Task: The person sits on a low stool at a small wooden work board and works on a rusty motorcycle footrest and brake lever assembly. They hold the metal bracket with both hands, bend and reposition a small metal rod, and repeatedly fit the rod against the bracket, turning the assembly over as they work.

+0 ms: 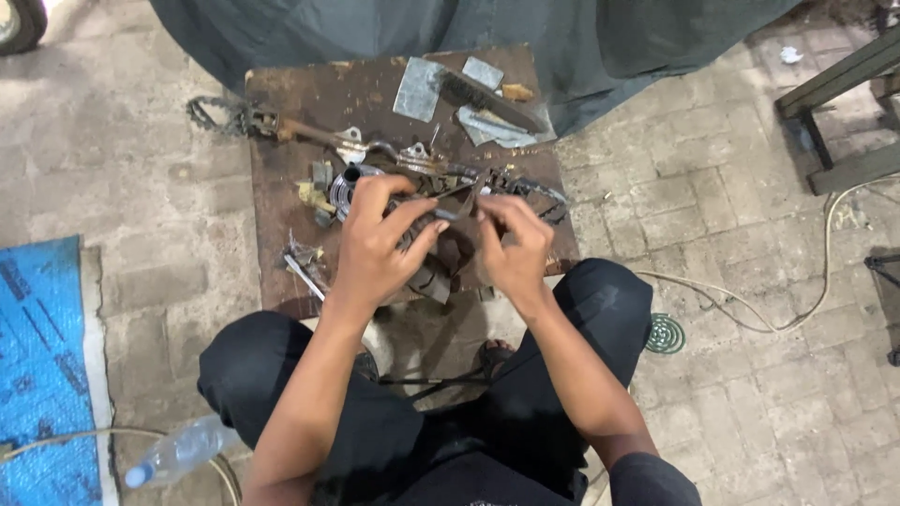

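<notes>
My left hand point(382, 245) is wrapped around a dark, greasy metal part point(433, 245) held just above a low wooden table point(298, 103). My right hand point(511, 245) pinches a thin metal tool point(457, 194) whose tip meets the top of that part. Both hands are close together over the table's near edge. The underside of the part is hidden by my fingers.
On the table lie a rusty wrench with a chain point(246, 120), a brush point(487, 96), grey sheet pieces point(414, 89), a round metal ring point(345, 186) and small bits. A plastic bottle point(180, 452), a blue mat point(42, 356), a cable point(750, 314) and a floor drain point(664, 334) are on the paving.
</notes>
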